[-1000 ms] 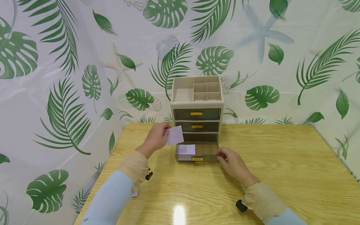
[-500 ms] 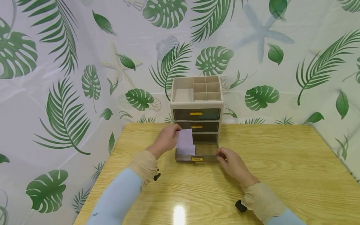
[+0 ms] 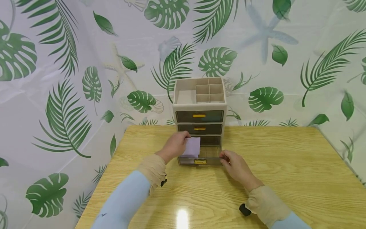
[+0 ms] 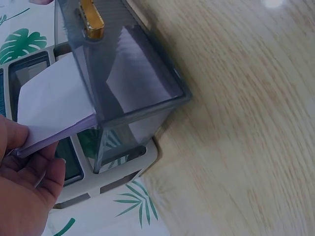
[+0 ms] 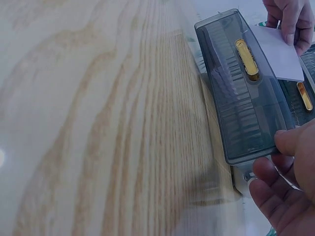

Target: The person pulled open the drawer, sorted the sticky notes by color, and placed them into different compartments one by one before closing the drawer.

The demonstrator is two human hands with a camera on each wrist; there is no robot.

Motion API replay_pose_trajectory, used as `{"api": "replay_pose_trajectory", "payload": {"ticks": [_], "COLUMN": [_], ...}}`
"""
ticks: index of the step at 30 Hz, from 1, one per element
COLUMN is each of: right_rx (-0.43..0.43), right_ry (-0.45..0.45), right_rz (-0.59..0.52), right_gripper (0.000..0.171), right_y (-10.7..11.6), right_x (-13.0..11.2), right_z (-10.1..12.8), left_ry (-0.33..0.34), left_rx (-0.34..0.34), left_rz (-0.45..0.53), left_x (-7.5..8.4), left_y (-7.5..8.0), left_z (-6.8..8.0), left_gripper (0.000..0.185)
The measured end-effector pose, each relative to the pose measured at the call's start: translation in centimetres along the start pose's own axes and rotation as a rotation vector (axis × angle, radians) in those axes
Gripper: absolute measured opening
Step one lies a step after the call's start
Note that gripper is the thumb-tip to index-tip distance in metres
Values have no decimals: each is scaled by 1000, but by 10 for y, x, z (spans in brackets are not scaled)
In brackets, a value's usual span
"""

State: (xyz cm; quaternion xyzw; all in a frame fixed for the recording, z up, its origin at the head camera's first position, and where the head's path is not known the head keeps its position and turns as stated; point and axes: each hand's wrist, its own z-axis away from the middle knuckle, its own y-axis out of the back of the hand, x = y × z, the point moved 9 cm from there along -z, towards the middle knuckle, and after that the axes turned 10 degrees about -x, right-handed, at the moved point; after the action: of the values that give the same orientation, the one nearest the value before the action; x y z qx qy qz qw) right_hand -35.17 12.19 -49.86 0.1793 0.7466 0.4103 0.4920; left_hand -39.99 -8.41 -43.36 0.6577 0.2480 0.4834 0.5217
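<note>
My left hand pinches a thin stack of lilac note paper by its left edge. The stack hangs over the left part of the pulled-out bottom drawer, close above its rim. In the left wrist view, the held paper slants down beside the drawer's smoky clear front. More lilac paper shows through that front, lying inside the drawer. My right hand holds the drawer's front right corner; in the right wrist view, the thumb lies on the drawer's edge and the fingers curl beneath.
The beige desktop organizer stands at the back of the wooden table, against a leaf-patterned backdrop. Its upper drawer and middle drawer, with gold handles, are closed. Divided compartments form its top.
My left hand has moved right and slightly down, carrying the lilac note paper from beside the organizer to over the drawer's left part. The right hand has stayed at the drawer corner.
</note>
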Motion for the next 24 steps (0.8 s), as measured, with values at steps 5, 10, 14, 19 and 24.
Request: {"api": "replay_pose_trajectory", "payload": {"ticks": [5,10,14,19,24], "right_rx": [-3,-4,-2,-2,7], "right_ry": [2,1,-3,0,7], "right_rz": [-2,-7,-11,-13,-5], "right_gripper": [10,9,10,9,9], "right_y": [0,0,0,-1,-1], "right_x": [-1,-1,0,1,2], "right_z": [1,1,1,0,0], "left_ry": [17,27,11,-21,-53], "left_rx": [-29,-36,-30,-27,-11], "left_rz": [5,-1,-26,-41,-81], "left_x": [0,-4,-5,-4,-2], "left_y": [-8,-11,-13,-16,-19], "left_z": [0,-1,-1,0,1], "left_gripper": [20,20,20,21,20]}}
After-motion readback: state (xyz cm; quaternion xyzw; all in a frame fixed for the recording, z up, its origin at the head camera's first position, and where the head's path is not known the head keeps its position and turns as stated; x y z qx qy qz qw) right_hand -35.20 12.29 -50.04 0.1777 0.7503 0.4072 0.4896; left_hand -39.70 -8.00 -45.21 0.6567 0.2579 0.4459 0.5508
